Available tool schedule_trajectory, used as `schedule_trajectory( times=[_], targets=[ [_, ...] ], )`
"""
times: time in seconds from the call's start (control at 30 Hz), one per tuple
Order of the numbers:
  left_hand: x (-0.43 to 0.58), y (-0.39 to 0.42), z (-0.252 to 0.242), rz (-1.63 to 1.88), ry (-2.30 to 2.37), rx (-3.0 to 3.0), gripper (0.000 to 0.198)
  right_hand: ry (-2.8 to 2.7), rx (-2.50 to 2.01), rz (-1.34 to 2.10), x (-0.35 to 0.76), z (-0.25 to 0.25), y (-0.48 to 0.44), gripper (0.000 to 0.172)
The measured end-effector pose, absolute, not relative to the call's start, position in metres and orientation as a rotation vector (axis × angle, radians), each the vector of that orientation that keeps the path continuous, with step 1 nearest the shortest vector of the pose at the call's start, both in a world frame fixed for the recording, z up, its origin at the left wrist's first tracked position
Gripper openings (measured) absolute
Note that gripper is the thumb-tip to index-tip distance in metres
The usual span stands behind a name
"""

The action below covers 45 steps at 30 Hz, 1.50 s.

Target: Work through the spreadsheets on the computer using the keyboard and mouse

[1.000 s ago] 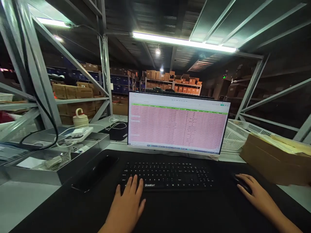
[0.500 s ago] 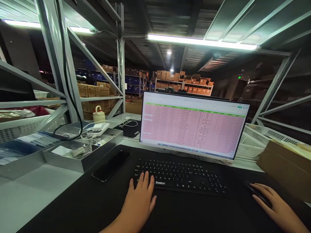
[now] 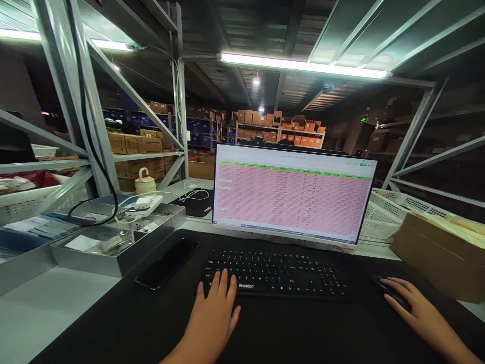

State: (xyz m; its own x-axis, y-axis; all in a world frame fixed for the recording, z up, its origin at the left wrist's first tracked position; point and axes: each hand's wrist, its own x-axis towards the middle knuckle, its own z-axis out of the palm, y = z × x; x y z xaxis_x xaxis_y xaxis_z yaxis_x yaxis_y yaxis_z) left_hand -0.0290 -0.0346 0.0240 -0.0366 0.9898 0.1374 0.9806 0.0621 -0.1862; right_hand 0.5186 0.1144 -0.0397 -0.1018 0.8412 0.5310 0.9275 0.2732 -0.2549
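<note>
- We rest our left hand (image 3: 212,316) at the bottom of the frame, left of center, its fingers (image 3: 224,288) spread and grasping nothing, the tips over the lower left corner of the keyboard (image 3: 280,278); we cannot tell whether any key is pressed.
- We curl our right hand (image 3: 419,306) around the mouse (image 3: 397,299) at the lower right, the fingers lying along it and the thumb on its near side.
- The keyboard lies flat in the lower middle of the frame, on a black mat (image 3: 288,331) that also carries the mouse.
- Just behind the keyboard, at the center, we face a screen (image 3: 291,199) filled with pink rows under a green header; the writing is too small for us to read.
- Left of the keyboard we have a dark phone (image 3: 166,263) lying on the mat.
- At the left of the frame, gray trays (image 3: 121,265) stand on the pale surface (image 3: 71,296), with a white power strip (image 3: 146,206) above the nearer one and a cream bottle (image 3: 145,185) behind.
- At the right edge we see a cardboard box (image 3: 435,258) beside white baskets (image 3: 382,222).
- Stacked boxes (image 3: 261,119) fill shelves in the upper middle, below a tube light (image 3: 303,65).
</note>
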Motion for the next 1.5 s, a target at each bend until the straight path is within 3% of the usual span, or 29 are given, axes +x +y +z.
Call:
schedule_trajectory(
  times=[0.57, 1.5],
  targets=[
    [-0.050, -0.021, -0.011, -0.095, -1.904, -1.954, 0.054, -1.976, -1.688, 0.021, 0.485, -0.005, 0.090, 0.047],
    [-0.059, -0.017, -0.023, -0.081, -1.842, -1.953, 0.056, -1.819, -1.809, -0.058, 0.487, -0.007, 0.093, 0.043]
  ],
)
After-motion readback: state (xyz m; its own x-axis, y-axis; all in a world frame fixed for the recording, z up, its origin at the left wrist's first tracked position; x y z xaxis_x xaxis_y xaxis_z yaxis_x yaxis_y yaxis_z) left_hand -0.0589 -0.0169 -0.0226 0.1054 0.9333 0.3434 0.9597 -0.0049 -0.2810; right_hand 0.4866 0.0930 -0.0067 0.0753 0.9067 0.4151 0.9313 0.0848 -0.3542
